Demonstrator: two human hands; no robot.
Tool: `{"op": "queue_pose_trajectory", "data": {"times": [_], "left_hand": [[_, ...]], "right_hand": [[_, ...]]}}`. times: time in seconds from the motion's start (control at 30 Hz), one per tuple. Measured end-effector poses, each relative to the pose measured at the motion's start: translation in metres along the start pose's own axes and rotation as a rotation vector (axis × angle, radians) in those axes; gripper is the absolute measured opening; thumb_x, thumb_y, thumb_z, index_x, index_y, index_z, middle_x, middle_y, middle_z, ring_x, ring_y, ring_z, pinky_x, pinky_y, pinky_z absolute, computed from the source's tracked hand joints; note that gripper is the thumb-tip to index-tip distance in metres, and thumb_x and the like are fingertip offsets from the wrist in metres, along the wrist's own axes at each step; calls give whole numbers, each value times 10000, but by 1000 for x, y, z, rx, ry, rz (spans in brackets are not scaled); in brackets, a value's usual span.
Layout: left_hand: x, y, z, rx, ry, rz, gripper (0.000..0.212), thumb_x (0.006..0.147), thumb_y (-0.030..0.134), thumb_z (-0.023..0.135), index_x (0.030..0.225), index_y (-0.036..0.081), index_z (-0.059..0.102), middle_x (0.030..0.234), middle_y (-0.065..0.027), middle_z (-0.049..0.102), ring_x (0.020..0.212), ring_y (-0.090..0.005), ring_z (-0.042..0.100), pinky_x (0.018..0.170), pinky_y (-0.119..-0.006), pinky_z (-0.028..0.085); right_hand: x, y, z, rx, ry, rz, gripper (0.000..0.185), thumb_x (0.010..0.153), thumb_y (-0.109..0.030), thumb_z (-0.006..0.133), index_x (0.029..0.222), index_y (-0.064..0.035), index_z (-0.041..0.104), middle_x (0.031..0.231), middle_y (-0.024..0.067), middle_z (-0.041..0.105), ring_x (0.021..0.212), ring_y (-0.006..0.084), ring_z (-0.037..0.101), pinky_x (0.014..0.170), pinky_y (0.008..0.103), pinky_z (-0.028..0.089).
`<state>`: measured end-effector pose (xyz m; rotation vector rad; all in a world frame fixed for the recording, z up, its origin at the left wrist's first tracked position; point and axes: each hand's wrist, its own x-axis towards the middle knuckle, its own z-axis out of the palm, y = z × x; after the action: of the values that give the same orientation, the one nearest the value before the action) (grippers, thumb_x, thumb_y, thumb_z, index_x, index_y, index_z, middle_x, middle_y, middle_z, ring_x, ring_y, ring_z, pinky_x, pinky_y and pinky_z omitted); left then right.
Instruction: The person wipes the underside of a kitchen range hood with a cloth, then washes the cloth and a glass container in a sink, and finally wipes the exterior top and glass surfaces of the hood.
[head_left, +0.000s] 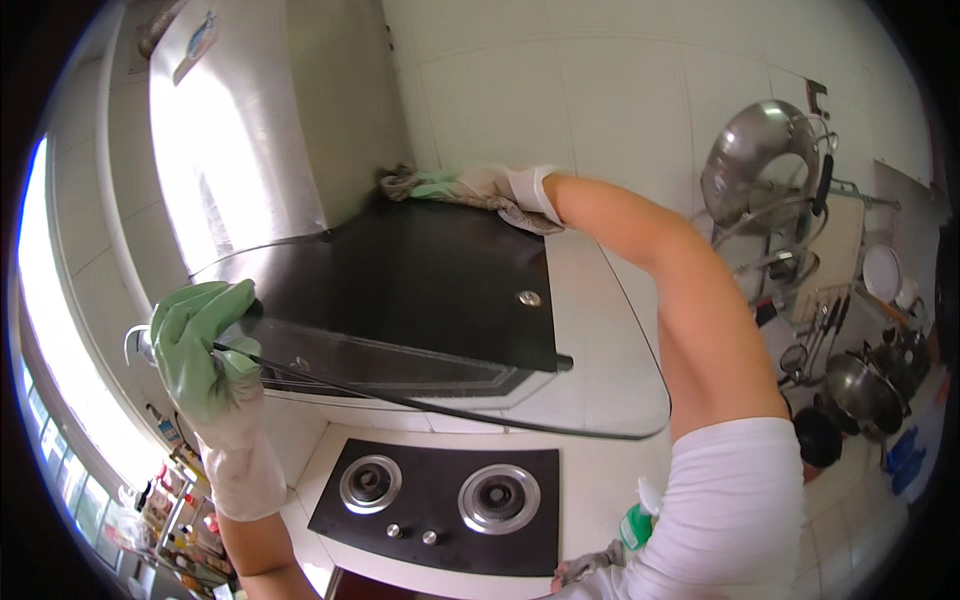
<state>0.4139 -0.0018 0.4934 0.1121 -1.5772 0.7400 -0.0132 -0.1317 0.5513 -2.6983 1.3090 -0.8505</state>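
Observation:
Both hands wear green and white rubber gloves. My left hand (206, 352) grips the left edge of the range hood's glass panel (450, 409), thumb and fingers on either side of it. My right hand (442, 184) reaches to the back of the black range hood (405, 285), pressing a crumpled dark patterned cloth (397, 184) beside the base of the stainless steel hood chimney (345, 112). Part of the cloth trails under the wrist. The fingers of my right hand are partly hidden by the cloth.
Below the hood lies a black two-burner gas hob (442, 506). A green spray bottle (636, 525) and a grey rag (592, 566) are at the lower right. Pans and utensils hang on the right wall, including a large steel lid (739, 165). Bottles (199, 540) crowd a rack at the lower left.

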Motion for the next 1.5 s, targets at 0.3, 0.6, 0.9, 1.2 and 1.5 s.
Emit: {"op": "queue_pose_trajectory", "data": {"times": [0.3, 0.6, 0.9, 1.2, 1.5], "left_hand": [[3, 0, 3, -11, 3, -16, 574, 984, 564, 573, 967, 17, 746, 858, -101, 688, 867, -286, 645, 811, -400, 473], [-5, -11, 12, -13, 110, 56, 545, 969, 549, 599, 943, 22, 735, 837, -100, 676, 826, -289, 644, 766, -407, 470], [-7, -35, 16, -220, 266, 180, 398, 920, 418, 726, 991, 27, 747, 882, -98, 715, 871, -285, 675, 784, -401, 520], [-76, -177, -46, 40, 142, -121, 341, 861, 186, 807, 1169, 63, 729, 1057, -109, 738, 1041, -288, 664, 926, -412, 528], [-76, -231, -55, -59, 104, -129, 276, 825, 361, 785, 896, 108, 701, 845, -15, 696, 811, -240, 635, 794, -401, 484]], "right_hand": [[-76, -111, -22, -268, 31, 294, 489, 1088, -310, 487, 1512, -70, 458, 1520, 141, 501, 1417, 271, 447, 1195, 386, 332], [-121, -194, 32, 80, 44, -9, 453, 1054, -257, 572, 1444, -31, 520, 1504, 156, 504, 1436, 296, 428, 1192, 390, 327], [-165, -219, -9, 87, 530, 459, 251, 1018, -137, 568, 1238, -37, 636, 1030, 97, 704, 869, 101, 641, 733, 236, 545], [0, -277, -85, -56, 782, 395, 551, 1054, -436, 433, 1372, 6, 518, 1277, 179, 563, 1187, 300, 526, 1036, 415, 417], [290, -289, -45, -1425, 783, 162, 764, 1027, -537, 435, 1571, -8, 343, 1646, 231, 282, 1551, 346, 221, 1279, 425, 131]]}}
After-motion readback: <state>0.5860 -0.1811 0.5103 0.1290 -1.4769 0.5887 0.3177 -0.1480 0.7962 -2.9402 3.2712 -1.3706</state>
